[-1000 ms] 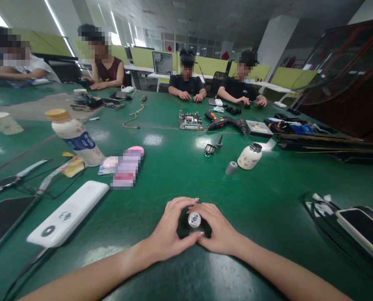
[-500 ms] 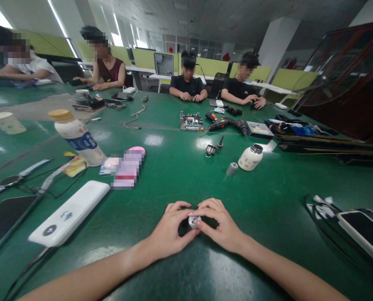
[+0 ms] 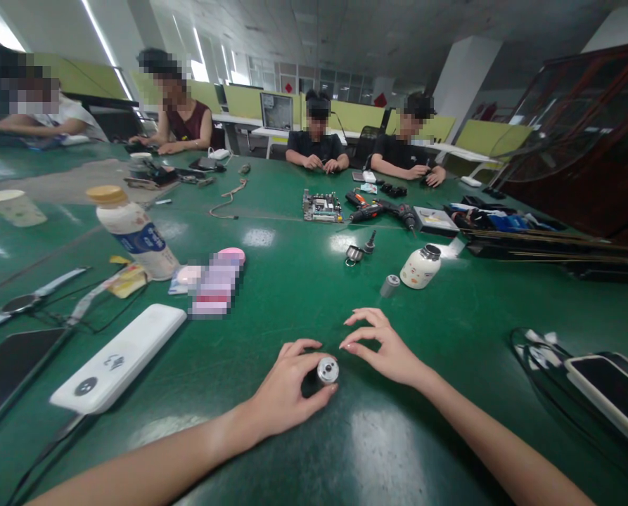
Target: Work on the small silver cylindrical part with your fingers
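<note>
My left hand (image 3: 287, 386) curls round a small silver metal cylinder (image 3: 328, 370), thumb on the near side and fingers on the far side. It stands upright on the green table; its round end face has a dark centre and small holes, much like a small motor. Just to the right and apart from it, my right hand (image 3: 385, 346) hovers with thumb and index fingertips pinched together. Whatever may be between them is too small to make out. A second silver cylinder (image 3: 390, 285) stands further off, beside a cream patterned bottle (image 3: 420, 267).
Ahead lie a metal part with a ring (image 3: 353, 254), a circuit board (image 3: 322, 205) and power drills (image 3: 380, 209). A white power bank (image 3: 118, 358), pink case (image 3: 219, 281) and drink bottle (image 3: 137, 235) are left. A phone (image 3: 609, 393) with cables lies right. Several people sit opposite.
My right hand has come off the cylinder's top and moved up and to the right, uncovering the end face. My left hand stays round the cylinder.
</note>
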Demonstrator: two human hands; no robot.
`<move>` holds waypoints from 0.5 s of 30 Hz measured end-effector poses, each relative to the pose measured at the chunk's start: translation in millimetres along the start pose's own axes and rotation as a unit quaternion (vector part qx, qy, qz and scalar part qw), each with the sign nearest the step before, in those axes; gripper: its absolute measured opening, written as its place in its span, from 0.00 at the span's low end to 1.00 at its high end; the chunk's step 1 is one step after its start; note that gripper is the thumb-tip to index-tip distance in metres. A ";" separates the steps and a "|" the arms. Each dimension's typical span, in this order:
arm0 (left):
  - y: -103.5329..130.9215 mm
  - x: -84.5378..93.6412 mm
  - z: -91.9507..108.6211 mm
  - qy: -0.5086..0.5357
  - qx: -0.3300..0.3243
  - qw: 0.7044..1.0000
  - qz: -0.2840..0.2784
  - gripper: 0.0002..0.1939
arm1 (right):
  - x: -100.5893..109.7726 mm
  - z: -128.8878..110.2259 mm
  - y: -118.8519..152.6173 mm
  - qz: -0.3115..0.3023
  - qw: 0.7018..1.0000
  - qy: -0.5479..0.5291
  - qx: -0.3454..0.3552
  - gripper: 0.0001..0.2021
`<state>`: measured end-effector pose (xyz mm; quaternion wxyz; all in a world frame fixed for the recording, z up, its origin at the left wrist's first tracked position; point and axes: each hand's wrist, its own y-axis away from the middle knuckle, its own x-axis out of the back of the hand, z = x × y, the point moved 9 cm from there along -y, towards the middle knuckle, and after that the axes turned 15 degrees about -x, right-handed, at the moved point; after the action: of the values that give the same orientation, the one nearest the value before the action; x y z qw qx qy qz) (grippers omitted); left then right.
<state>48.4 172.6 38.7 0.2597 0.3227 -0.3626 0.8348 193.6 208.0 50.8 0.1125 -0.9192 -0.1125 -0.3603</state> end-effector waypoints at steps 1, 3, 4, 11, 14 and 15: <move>-0.1 -0.1 -0.4 0.001 0.002 1.000 0.000 0.13 | -3.1 9.7 -0.3 -0.012 1.000 0.017 -0.010 0.04; -0.3 -0.3 -0.8 0.004 0.003 1.000 0.001 0.13 | -9.9 23.3 1.7 -0.033 0.998 0.050 -0.017 0.03; -0.4 -0.5 -0.7 0.006 0.002 1.000 0.002 0.13 | -12.8 27.2 3.2 -0.041 0.997 0.060 -0.016 0.03; 2.4 -3.9 -4.7 0.012 0.021 1.000 -0.011 0.13 | -10.9 26.6 4.4 -0.024 0.999 0.027 -0.015 0.04; 2.6 -5.2 -5.0 0.015 0.023 0.999 -0.023 0.13 | -3.6 14.4 4.7 0.012 0.997 -0.062 -0.031 0.04; 2.3 -5.7 -4.6 0.016 0.020 0.999 -0.027 0.13 | -3.3 6.5 6.0 0.017 0.996 -0.085 -0.025 0.04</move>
<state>49.0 173.6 31.1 0.2811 0.3239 -0.3330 0.8398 197.2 203.8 43.1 0.0852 -0.9509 -0.0966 -0.2815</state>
